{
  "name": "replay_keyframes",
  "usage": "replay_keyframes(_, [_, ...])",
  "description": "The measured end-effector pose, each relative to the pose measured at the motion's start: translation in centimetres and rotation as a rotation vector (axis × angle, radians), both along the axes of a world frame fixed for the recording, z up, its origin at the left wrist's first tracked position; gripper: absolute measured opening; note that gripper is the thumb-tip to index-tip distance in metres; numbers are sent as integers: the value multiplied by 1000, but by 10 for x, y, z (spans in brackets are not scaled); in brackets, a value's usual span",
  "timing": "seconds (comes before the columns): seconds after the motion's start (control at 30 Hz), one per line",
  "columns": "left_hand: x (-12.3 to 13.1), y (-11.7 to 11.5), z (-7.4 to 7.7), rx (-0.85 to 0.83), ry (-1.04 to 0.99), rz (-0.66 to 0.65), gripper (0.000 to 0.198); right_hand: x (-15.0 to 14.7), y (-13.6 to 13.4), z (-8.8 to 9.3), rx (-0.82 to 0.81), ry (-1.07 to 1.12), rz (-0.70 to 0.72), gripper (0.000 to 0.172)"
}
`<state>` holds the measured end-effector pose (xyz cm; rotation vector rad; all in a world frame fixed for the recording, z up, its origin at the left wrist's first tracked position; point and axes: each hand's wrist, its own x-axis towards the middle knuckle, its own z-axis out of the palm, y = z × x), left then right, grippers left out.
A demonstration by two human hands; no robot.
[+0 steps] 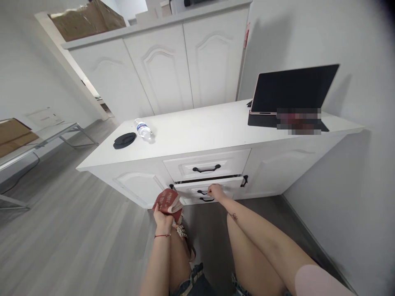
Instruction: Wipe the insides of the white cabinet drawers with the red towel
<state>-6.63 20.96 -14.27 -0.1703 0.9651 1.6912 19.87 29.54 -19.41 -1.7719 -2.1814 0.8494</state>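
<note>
My left hand [162, 218] is closed on a folded red cloth [167, 200] with pale lettering and a pale edge, held low in front of the cabinet. My right hand [216, 192] has its fingers curled round the black drawer handle [201, 192] of the middle drawer [187, 190]. That drawer stands slightly pulled out, with a dark gap along its top edge; its contents are hidden. Above it, the top drawer [179, 167] is closed. Under it shows the handle of a lower drawer [206, 199].
On the white cabinet top [191, 127] lie a clear water bottle [143, 130] and a flat black object [124, 140]. A tablet [294, 88] stands at the right, beside a blurred patch. A taller cabinet [166, 70] rises behind, with a cardboard box [89, 22] on top.
</note>
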Motion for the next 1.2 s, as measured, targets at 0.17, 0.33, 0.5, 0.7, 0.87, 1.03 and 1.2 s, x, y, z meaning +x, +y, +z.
replay_keyframes(0.17, [12,4,6,-109,31,86,29,0,6,-1,34,7,-42,14])
replay_keyframes(0.33, [18,9,6,-127,-14,70,24,-2,14,-6,49,4,-70,12])
replay_keyframes(0.5, [16,12,1,-112,-1,61,27,-3,14,-8,67,15,-94,13])
replay_keyframes(0.7, [12,9,-4,-48,-4,39,31,-10,-10,10,131,101,-84,33])
replay_keyframes(0.87, [5,3,-5,11,39,65,40,-5,-52,27,148,323,-75,33])
replay_keyframes(1.03, [1,-4,3,37,55,39,40,12,-103,36,83,540,-162,40])
replay_keyframes(1.2, [0,-10,9,86,40,35,31,30,-124,53,197,402,-113,48])
